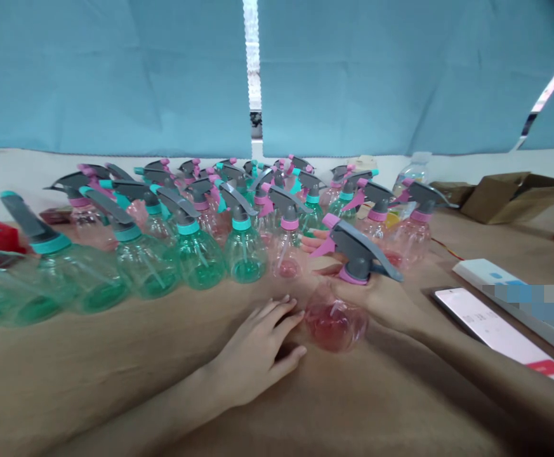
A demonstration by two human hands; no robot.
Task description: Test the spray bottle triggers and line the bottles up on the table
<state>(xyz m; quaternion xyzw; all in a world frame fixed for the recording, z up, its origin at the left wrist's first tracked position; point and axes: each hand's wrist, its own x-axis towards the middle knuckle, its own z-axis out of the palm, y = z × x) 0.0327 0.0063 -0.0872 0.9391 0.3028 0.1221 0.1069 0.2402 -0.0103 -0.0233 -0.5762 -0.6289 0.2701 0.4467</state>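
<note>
A pink spray bottle [336,327] with a grey and pink trigger head [360,251] is on the table in front of me. My left hand [262,349] rests on the tabletop at its left, fingers spread, fingertips close to its base. Behind the trigger head lies my right hand [324,263], partly hidden, its visible fingers stretched out to the left. They point toward a small pink spray bottle [287,254] in the front row; whether they touch it I cannot tell. A green spray bottle [247,254] stands just left of that one.
Several more green and pink spray bottles crowd the back and left, among them a green one [200,257]. At the right are a phone [495,324], a white box [490,276] and an open cardboard box [505,197]. A blue curtain [115,76] hangs behind.
</note>
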